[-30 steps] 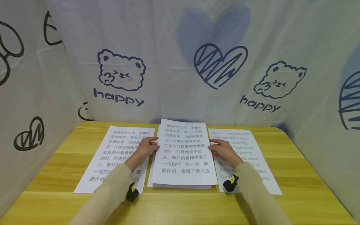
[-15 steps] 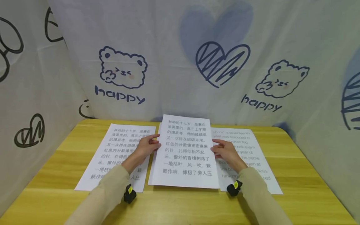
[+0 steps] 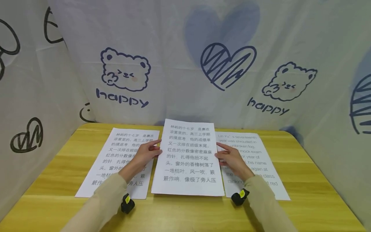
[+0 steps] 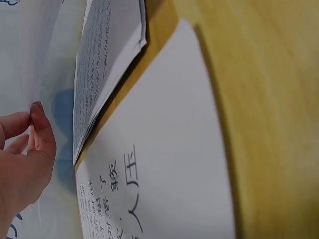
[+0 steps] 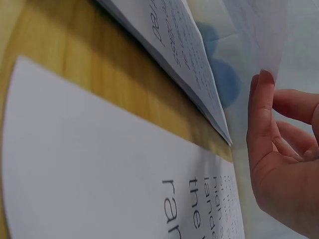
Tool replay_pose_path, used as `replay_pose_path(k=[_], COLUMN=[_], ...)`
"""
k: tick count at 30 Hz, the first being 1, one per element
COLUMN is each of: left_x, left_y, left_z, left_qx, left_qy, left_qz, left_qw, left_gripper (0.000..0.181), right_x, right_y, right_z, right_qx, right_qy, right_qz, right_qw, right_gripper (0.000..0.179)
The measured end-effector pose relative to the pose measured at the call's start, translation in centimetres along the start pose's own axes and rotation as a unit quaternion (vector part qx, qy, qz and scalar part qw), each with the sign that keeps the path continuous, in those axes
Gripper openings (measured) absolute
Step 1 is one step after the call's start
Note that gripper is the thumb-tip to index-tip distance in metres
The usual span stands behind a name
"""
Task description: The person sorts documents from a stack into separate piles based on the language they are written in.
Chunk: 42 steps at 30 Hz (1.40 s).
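Both hands hold one printed sheet of paper (image 3: 188, 151) with Chinese text, raised over the middle stack of paper (image 4: 107, 59). My left hand (image 3: 144, 155) pinches its left edge between thumb and fingers. At the opposite edge, my right hand (image 3: 233, 158) pinches it the same way. From the wrist views the sheet (image 5: 261, 35) hangs well above the stack, whose top page bears English print in the right wrist view. In the head view the raised sheet hides nearly all of that stack.
A Chinese-text page (image 3: 95, 180) lies on the wooden table (image 3: 179, 214) at left, under the left forearm. An English-text page (image 3: 269, 174) lies at right, partly covered by the right hand. Behind the table hangs a white curtain (image 3: 176, 80) with bear and heart drawings.
The held sheet has risen from the stack towards the head camera and now covers the stack's lower edge, visible a second ago. Both hands keep their grip on its sides.
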State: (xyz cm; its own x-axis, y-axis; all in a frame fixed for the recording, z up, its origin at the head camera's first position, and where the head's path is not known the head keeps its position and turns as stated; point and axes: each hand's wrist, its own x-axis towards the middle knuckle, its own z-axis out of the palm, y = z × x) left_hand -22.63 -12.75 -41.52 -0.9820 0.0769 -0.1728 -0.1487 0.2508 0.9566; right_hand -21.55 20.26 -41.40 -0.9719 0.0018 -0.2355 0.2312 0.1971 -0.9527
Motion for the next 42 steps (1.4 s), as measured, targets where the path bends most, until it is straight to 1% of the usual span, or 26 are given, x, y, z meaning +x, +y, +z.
replay_pose_path(k=[3, 6, 10, 13, 15, 19, 24, 28, 34, 38, 42], left_x=[-0.3, -0.7, -1.1, -1.2, -1.2, -1.2, -1.4, -1.6, -1.9, -2.0, -2.0], left_y=[-0.2, -0.4, -0.6, -0.8, -0.9, -1.1, -1.3, -1.6, -1.8, -1.8, -2.0], left_z=[-0.6, -1.2, -2.1, -2.6, -3.0, -3.6, -4.7, -5.7, -7.1, -8.1, -9.0], left_qx=[-0.007, 0.000, 0.012, 0.016, 0.019, 0.024, 0.022, 0.025, 0.045, 0.056, 0.060], left_qy=[-0.003, -0.003, -0.005, -0.005, -0.004, 0.004, 0.006, 0.007, 0.006, -0.003, -0.003], left_qz=[0.007, 0.005, -0.003, -0.005, -0.004, -0.003, -0.004, -0.008, -0.008, -0.006, -0.001], left_qw=[0.9999, 1.0000, 0.9999, 0.9998, 0.9998, 0.9997, 0.9997, 0.9996, 0.9990, 0.9984, 0.9982], left_gripper=[0.051, 0.052, 0.053, 0.054, 0.054, 0.054, 0.055, 0.055, 0.057, 0.058, 0.059], right_x=[-0.3, -0.5, -0.6, -0.5, -0.5, -0.4, -0.4, -0.4, -0.4, -0.4, -0.4], right_y=[-0.2, -0.4, -0.4, -0.4, -0.4, -0.4, -0.7, -1.1, -1.6, -1.7, -1.9], right_z=[0.5, 1.2, 2.0, 2.5, 2.9, 3.7, 4.7, 5.5, 7.0, 8.1, 9.2], right_qx=[-0.002, -0.009, 0.016, 0.043, 0.047, 0.023, -0.004, -0.006, -0.002, -0.009, -0.011], right_qy=[0.000, -0.005, -0.018, -0.021, -0.018, -0.010, -0.013, -0.016, -0.001, 0.009, 0.011], right_qz=[-0.002, -0.006, -0.010, -0.009, -0.007, -0.008, -0.018, -0.012, -0.002, -0.003, -0.006], right_qw=[1.0000, 0.9999, 0.9997, 0.9988, 0.9987, 0.9996, 0.9997, 0.9998, 1.0000, 0.9999, 0.9999], right_gripper=[0.057, 0.057, 0.056, 0.055, 0.055, 0.056, 0.050, 0.049, 0.052, 0.052, 0.052])
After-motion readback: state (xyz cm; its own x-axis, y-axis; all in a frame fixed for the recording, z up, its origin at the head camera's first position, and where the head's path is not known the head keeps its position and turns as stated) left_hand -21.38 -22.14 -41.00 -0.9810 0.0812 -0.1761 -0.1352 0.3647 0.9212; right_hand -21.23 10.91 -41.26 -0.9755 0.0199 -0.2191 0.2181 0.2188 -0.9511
